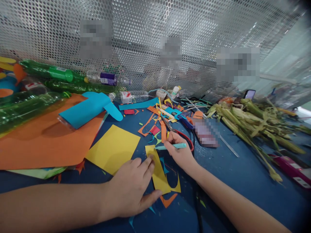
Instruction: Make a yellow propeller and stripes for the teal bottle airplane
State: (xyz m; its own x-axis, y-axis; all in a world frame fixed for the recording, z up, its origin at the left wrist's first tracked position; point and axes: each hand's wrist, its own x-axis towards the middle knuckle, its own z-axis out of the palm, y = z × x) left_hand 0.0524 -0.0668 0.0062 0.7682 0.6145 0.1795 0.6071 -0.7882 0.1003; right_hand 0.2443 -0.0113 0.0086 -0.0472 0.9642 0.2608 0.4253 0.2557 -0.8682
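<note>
My left hand [132, 186] lies with its fingers stretched over a narrow strip of yellow paper [159, 176], pressing it on the blue table. My right hand [178, 153] grips a light-turquoise pen [179, 146], its tip at the strip's upper end. Beyond my left hand rests a larger yellow sheet [114, 145]. A pair of scissors with red handles [190, 142] lies just behind my right hand, partly hidden by it. Yellow and orange paper offcuts [168, 201] lie around the strip's lower end.
At the left, a bottle wrapped in blue paper [85, 111] sits on orange sheets [48, 149], with green plastic bottles [60, 74] behind. Paper scraps [170, 111] and a phone [205, 132] lie further back. Dried corn husks [257, 126] cover the right side; perforated metal [136, 29] rises behind.
</note>
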